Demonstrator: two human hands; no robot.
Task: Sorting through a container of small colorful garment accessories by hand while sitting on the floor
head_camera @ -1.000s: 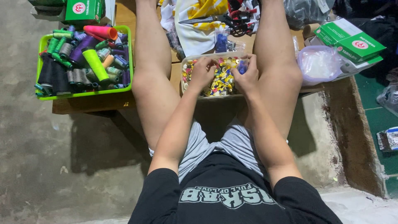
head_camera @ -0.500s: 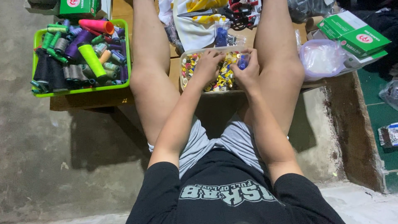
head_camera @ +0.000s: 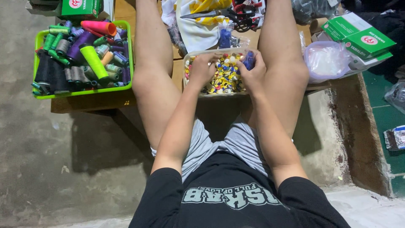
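Buttons (head_camera: pixel 223 78), a heap of yellow, white and blue ones, fill the clear shallow tray (head_camera: pixel 219 93) sitting between your knees on the low wooden table (head_camera: pixel 97 101). Your left hand (head_camera: pixel 201 69) is down in the pile, fingers curled into the buttons; whether that grip has closed on any single piece, you cannot tell from here. Your right hand (head_camera: pixel 253 76) rests at the tray's right side, its grip pinched narrow around a small blue piece (head_camera: pixel 249 60) held up at the fingertips.

Just beyond the tray lies a small clear bag of blue bits (head_camera: pixel 225 36), and past it white and yellow cloth (head_camera: pixel 198 21) with black-handled scissors (head_camera: pixel 211 13) on top. To your left on the same table stands a lime-green basket (head_camera: pixel 126 55) crammed with thread spools, green, purple, black and one pink cone. To your right, a clear plastic bag (head_camera: pixel 325 61) sits near green cardboard boxes (head_camera: pixel 358 36).

Below the table edge the floor is rough grey concrete (head_camera: pixel 55 169), stained and cracked, stepping down at your right toward green tiles (head_camera: pixel 386 122).
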